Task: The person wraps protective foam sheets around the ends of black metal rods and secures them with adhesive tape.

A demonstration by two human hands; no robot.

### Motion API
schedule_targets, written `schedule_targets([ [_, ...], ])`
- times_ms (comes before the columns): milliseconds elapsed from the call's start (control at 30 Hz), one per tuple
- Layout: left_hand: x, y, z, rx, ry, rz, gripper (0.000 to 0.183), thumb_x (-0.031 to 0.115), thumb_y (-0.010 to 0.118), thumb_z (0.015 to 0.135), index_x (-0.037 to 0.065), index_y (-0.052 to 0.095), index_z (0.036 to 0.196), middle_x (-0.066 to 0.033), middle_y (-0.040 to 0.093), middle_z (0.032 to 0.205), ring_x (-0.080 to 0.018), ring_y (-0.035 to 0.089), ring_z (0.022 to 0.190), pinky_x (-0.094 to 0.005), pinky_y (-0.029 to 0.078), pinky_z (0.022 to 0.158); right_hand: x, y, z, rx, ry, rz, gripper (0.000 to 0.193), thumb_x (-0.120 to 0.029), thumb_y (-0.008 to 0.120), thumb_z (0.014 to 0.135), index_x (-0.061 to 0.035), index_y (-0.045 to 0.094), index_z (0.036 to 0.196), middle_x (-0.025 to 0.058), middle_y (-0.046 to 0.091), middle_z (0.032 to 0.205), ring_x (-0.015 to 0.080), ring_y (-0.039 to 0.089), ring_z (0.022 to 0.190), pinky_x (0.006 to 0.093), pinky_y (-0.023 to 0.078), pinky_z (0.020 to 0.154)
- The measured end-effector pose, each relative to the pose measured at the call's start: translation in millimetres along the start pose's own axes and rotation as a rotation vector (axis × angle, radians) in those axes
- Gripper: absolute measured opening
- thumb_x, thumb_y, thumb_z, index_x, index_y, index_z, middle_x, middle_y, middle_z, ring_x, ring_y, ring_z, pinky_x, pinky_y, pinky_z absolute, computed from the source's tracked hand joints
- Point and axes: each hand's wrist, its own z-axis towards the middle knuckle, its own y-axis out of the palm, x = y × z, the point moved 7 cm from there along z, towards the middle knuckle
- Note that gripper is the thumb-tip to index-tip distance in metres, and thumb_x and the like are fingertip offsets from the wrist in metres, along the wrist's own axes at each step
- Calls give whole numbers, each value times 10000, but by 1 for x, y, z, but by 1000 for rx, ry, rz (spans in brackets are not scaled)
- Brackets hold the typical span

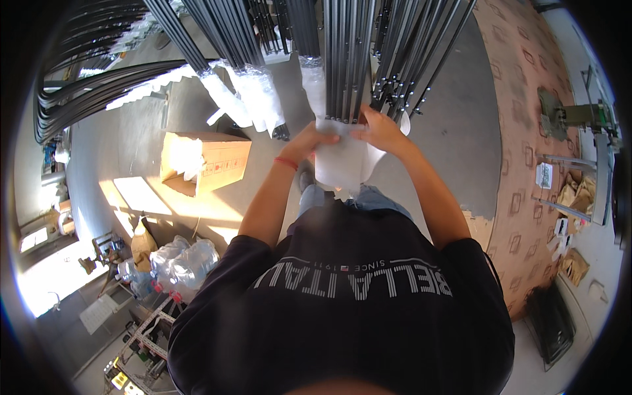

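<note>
In front of me, a bundle of long black rods (347,72) hangs with its ends toward me. A white foam sheet (341,161) lies against those ends and droops below them. My left hand (308,142) pinches the sheet's left side, its thumb pressed on the foam. On the other side my right hand (384,133) grips the sheet near the rod ends, fingers partly hidden behind it. To the left, neighbouring rods have ends wrapped in white foam and clear film (253,92). Bare rods (415,59) stand close by my right hand.
An open cardboard box (220,161) stands on the grey floor to the left. Curved black tubes (72,105) hang at the far left. Clear plastic bottles (187,260) are heaped at lower left, beside a metal frame (148,336). A patterned brownish covering (517,131) runs along the right.
</note>
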Motion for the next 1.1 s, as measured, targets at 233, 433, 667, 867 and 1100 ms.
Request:
schedule_targets([
  [233,-7,10,-4,-219,-162,-130,429,49,624,706,-29,509,1111,-101,572,1033,-201,546,954,-322,405,889,-7,-5,-26,-57,90,-116,357,-297,644,676,-53,627,936,136,627,829,291,586,856,365,429,798],
  [433,-17,5,0,-323,-173,-148,568,109,643,692,-7,436,1207,-104,534,1132,-223,511,1042,-346,375,930,-20,-8,-43,150,-10,-61,235,-222,612,733,-42,645,881,151,630,808,302,602,788,360,463,720],
  [667,-11,15,-9,-310,-130,-134,512,125,661,698,2,482,1162,-82,557,1091,-204,541,984,-348,426,869,-27,-11,-51,392,48,-256,183,-251,609,744,-82,649,800,121,615,688,299,590,650,369,462,595],
  [867,6,14,-23,-255,41,-97,424,58,652,703,2,527,1104,-65,588,1012,-176,566,914,-315,458,808,-42,-10,-44,341,18,-311,196,-280,585,758,-98,650,789,119,622,694,291,599,644,376,466,570],
  [1100,13,22,-25,-167,100,-44,406,73,665,698,0,543,1078,-68,600,978,-162,576,875,-298,470,769,-59,-12,-52,426,-87,-535,108,-189,612,728,-88,615,763,91,596,710,243,578,731,343,407,737],
])
